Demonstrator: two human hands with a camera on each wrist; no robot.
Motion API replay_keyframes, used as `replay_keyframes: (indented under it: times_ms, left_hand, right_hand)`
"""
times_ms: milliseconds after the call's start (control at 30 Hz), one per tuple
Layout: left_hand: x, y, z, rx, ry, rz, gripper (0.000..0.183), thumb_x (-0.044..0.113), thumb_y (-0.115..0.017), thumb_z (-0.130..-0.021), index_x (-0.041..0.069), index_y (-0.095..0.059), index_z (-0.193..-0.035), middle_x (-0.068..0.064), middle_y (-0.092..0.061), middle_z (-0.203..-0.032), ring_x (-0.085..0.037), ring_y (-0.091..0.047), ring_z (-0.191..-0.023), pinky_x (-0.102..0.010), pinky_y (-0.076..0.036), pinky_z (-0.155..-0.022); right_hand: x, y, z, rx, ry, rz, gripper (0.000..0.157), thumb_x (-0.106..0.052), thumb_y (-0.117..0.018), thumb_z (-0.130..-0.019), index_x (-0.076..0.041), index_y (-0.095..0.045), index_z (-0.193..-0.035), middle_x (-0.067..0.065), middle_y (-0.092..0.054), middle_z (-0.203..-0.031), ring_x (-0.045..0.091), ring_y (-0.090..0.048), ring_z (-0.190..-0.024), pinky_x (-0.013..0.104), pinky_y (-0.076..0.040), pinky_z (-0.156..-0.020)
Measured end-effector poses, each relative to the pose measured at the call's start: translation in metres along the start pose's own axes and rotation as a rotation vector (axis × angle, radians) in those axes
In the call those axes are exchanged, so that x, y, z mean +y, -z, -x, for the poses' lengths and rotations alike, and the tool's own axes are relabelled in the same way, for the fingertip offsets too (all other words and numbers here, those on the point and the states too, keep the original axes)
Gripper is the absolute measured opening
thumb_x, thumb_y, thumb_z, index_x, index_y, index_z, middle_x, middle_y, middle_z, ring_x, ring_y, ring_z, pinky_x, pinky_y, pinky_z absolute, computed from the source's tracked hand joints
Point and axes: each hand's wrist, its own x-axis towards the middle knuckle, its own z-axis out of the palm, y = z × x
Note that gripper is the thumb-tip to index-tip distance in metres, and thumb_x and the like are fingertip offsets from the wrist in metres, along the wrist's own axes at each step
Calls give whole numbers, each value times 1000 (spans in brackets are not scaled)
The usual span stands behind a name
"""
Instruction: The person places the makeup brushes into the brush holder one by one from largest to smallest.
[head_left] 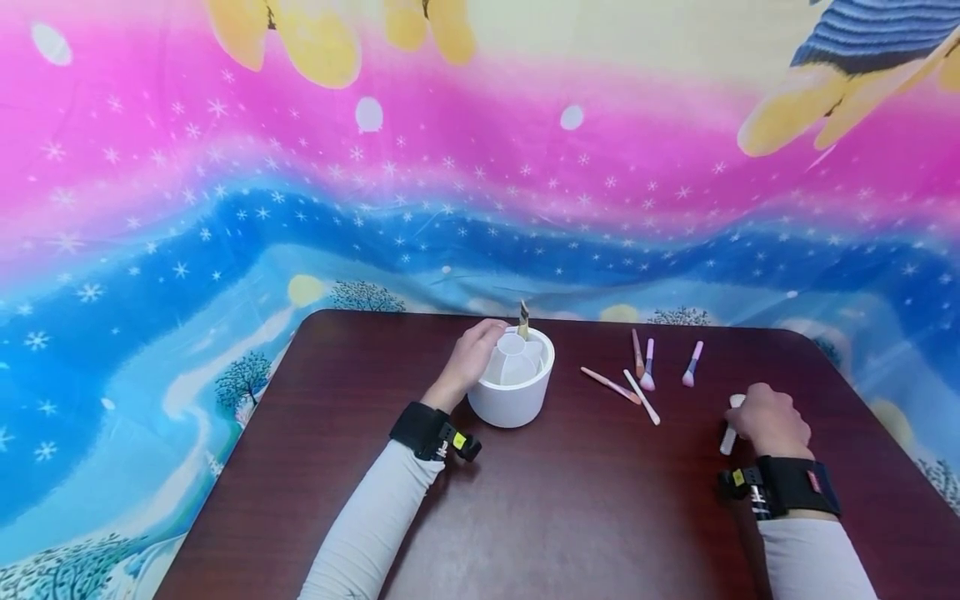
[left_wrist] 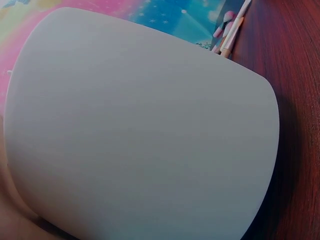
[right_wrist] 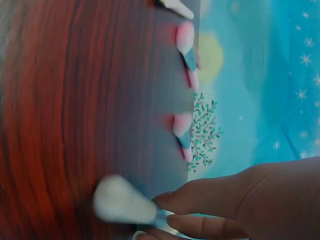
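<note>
Left hand (head_left: pixel 474 354) grips the white holder's (head_left: pixel 512 398) rim; right hand (head_left: pixel 767 421), well right of it, pinches a white-tipped brush (head_left: pixel 729 432), seemingly light, slim, best held mid-handle.

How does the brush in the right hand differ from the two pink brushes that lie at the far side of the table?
The held brush is white; the two pink brushes have pink heads. The white one is pinched by the right hand near the table's right edge; the pink ones lie free, untouched, farther back. The white one's head looks bigger in the right wrist view. All are small brushes on the same table.
</note>
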Motion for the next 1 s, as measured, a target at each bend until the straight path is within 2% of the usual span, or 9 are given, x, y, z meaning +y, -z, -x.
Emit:
replay_keyframes:
  times_ms: [133, 267, 400, 467, 600, 633, 733, 833, 1000]
  left_hand:
    - [-1, -1, 2, 9, 4, -12, 46, 46, -39, -96, 16, -58, -126, -2, -56, -127, -21, -48, -120, -43, -35, -101]
    - [-2, -2, 2, 12, 5, -11, 45, 46, -38, -96, 17, -58, -125, -2, -56, -127, -21, -48, -120, -43, -36, -101]
    - [-2, -5, 2, 5, -1, -6, 44, 44, -39, -96, 16, -59, -125, -2, -57, -127, -21, -48, -120, -43, -36, -101]
    - [-1, -5, 1, 5, -9, -11, 43, 43, -40, -97, 15, -59, -124, -2, -57, -127, -21, -49, -120, -42, -36, -101]
    - [0, -3, 0, 13, -20, -22, 42, 42, -40, -97, 17, -59, -124, -2, -57, -127, -21, -49, -119, -42, -36, -101]
    - [0, -3, 0, 15, -22, -23, 42, 43, -40, -97, 17, -59, -124, -2, -57, -127, -21, -49, -119, -42, -37, -101]
    - [1, -1, -1, 15, -19, -23, 44, 45, -40, -96, 18, -59, -125, -2, -57, -128, -21, -49, -120, -42, -37, -101]
    - [0, 0, 0, 11, -13, -17, 45, 47, -40, -95, 19, -59, -125, -1, -56, -128, -20, -49, -121, -43, -36, -101]
    - [-2, 0, 0, 9, -2, -4, 44, 48, -40, -96, 20, -59, -124, 0, -56, -128, -21, -48, -121, -44, -36, -101]
  right_hand:
    - [5, 1, -2, -1, -1, 8, 38, -20, -64, -84, 13, -55, -100, 27, -54, -82, 38, -53, -68, 46, -40, -54]
    - [10, 0, -3, 1, 34, -8, 25, -18, -63, -83, 6, -58, -84, 22, -55, -75, 35, -53, -65, 40, -40, -51]
    - [9, 2, -4, 64, 88, -58, 24, -18, -61, -86, -1, -57, -69, 8, -49, -61, 26, -48, -59, 34, -36, -50]
    - [1, 9, -3, 133, 135, -96, 25, -20, -61, -87, 1, -61, -74, 9, -54, -63, 28, -50, -62, 36, -37, -53]
    - [-32, 32, 3, 303, 257, -175, 34, -28, -61, -90, 4, -65, -100, 22, -66, -84, 34, -58, -76, 41, -39, -66]
    - [-43, 38, 5, 350, 292, -199, 38, -30, -62, -89, 4, -65, -105, 23, -67, -92, 28, -61, -78, 40, -40, -68]
    - [-78, 49, 14, 460, 374, -271, 39, -31, -64, -88, 3, -65, -108, 22, -67, -94, 4, -60, -68, 27, -42, -69]
    - [-114, 52, 20, 509, 450, -386, 35, -27, -68, -86, 1, -65, -105, 20, -68, -93, -14, -52, -63, 12, -44, -59]
    - [-163, 44, 25, 517, 527, -542, 31, -26, -72, -83, 0, -65, -100, 16, -69, -90, -7, -58, -68, 10, -47, -61]
